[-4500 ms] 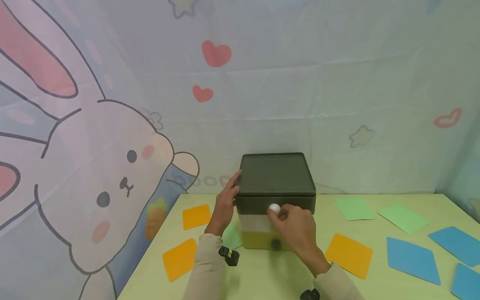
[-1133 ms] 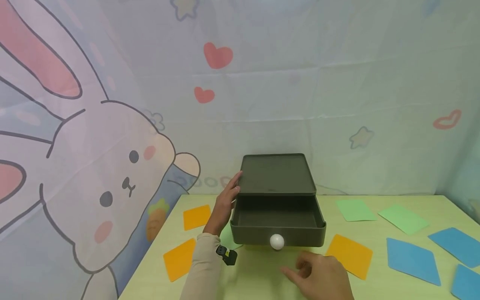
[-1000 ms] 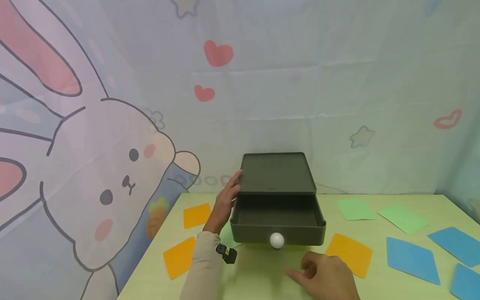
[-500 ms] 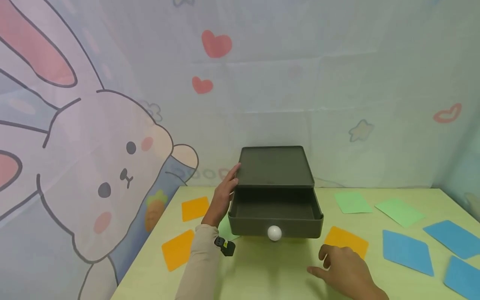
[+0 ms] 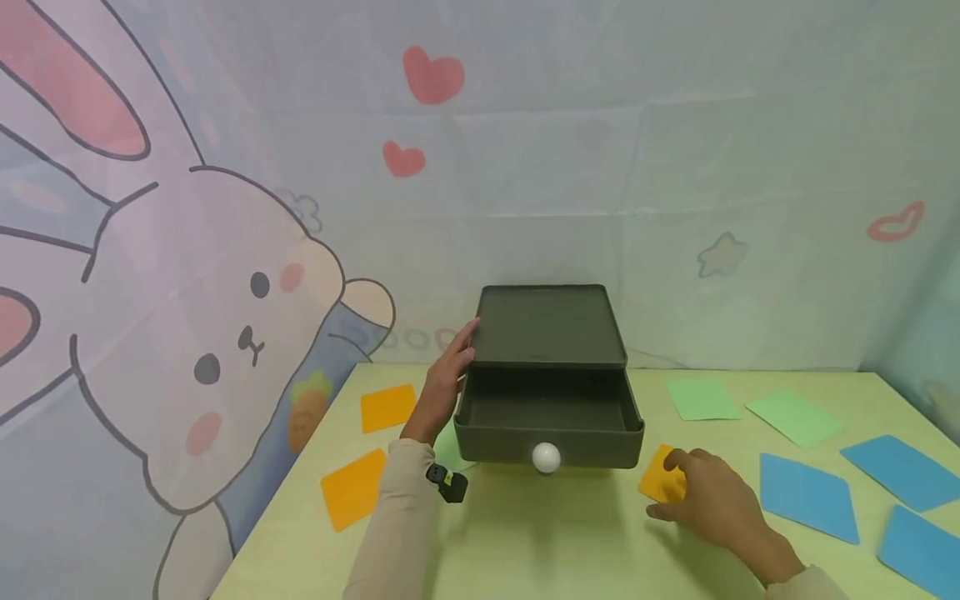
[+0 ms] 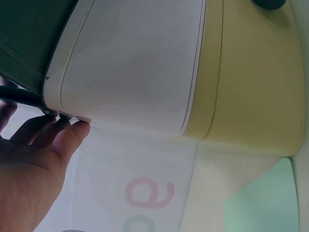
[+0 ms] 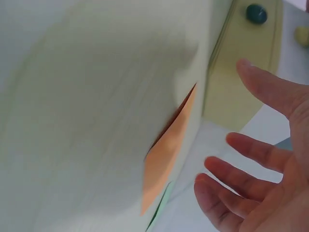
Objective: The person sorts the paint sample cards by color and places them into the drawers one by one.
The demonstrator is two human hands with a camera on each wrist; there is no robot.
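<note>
A small stacked drawer cabinet stands at the back of the table, its dark top drawer pulled out and bare inside. A white round knob sits on that drawer's front. My left hand rests against the cabinet's left side; in the left wrist view its fingertips touch near the join of the dark and white tiers. Over an orange paper sheet hovers my right hand, fingers spread and loosely bent. The right wrist view shows a gap between those fingers and the orange sheet.
Two orange sheets lie to the left, and a green sheet lies beside the cabinet. Right of it are green sheets and several blue sheets. A printed cloth hangs behind the table.
The top drawer was shut, with my right hand on its knob; it is now pulled out. My right hand has let go and moved right, over the orange sheet. The left hand keeps its place.
</note>
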